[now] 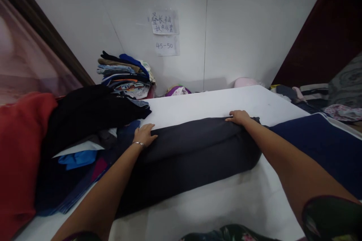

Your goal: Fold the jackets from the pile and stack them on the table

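A dark grey folded garment [195, 150] lies lengthwise across the white table, with a crease along its middle. Its exact kind cannot be told. At its far left corner rests my left hand [144, 135], open with fingers spread, a bracelet on the wrist. My right hand [239, 116] touches the far edge near the garment's right end. Its thumb and fingers are stretched out and apart over the cloth. A navy blue cloth [319, 143] lies to the right, partly behind my right forearm.
Left of me are a red garment [22, 158], a black garment [87, 109] and a bright blue cloth [77, 159]. Several folded clothes form a stack [126, 75] by the wall. Handwritten paper signs [165, 22] hang above the white table [220, 99]. More clothes [313, 92] lie at the far right.
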`<state>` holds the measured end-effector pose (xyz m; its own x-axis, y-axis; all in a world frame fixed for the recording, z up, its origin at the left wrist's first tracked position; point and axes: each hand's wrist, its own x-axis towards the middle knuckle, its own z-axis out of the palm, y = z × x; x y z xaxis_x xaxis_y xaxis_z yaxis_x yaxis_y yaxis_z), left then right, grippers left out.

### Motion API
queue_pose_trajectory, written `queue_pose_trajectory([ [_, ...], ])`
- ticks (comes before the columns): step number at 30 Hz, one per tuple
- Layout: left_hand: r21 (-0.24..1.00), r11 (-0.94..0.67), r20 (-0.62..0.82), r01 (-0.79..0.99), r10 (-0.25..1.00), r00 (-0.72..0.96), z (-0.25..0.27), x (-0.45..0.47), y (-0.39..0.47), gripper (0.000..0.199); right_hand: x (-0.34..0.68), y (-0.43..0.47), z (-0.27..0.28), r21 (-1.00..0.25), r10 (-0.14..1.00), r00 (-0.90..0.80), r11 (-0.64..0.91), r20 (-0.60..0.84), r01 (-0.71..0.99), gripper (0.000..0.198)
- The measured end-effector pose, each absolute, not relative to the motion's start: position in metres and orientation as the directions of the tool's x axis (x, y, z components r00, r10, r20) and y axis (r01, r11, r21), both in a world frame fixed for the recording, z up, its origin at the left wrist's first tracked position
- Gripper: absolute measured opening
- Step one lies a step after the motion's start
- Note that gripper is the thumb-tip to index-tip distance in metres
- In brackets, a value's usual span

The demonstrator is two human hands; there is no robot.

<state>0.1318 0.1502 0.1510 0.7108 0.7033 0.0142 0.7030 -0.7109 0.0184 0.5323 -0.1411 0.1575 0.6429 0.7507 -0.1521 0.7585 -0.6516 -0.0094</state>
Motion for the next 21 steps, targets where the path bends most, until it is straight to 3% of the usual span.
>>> queue_pose_trajectory([
  [3,0.050,-0.805,0.029,0.591,0.593,0.805,0.144,0.135,0.129,0.055,0.524,-0.130,0.165,-0.050,0.780,0.611,-0.621,-0.137,0.782,0.052],
  [7,0.096,-0.857,-0.094,0.507,0.499,0.861,0.130,0.139,0.103,0.057,0.485,-0.110,0.164,-0.104,0.877,0.480,-0.481,-0.038,0.871,0.055],
  [10,0.083,-0.850,-0.129,0.520,0.508,0.852,0.126,0.139,0.099,0.060,0.444,-0.100,0.144,-0.158,0.952,0.306,-0.301,0.007,0.940,0.060],
  [12,0.078,-0.852,-0.131,0.518,0.506,0.852,0.125,0.139,0.101,0.061,0.424,-0.100,0.127,-0.181,0.964,0.264,-0.260,0.002,0.949,0.063],
  [17,0.084,-0.846,-0.120,0.526,0.516,0.848,0.125,0.140,0.102,0.062,0.413,-0.107,0.110,-0.200,0.958,0.288,-0.280,0.011,0.939,0.065],
  [21,0.039,-0.777,-0.095,0.628,0.623,0.777,0.132,0.128,0.102,0.065,0.414,-0.108,0.119,-0.246,0.943,0.331,-0.330,-0.038,0.912,0.062],
])
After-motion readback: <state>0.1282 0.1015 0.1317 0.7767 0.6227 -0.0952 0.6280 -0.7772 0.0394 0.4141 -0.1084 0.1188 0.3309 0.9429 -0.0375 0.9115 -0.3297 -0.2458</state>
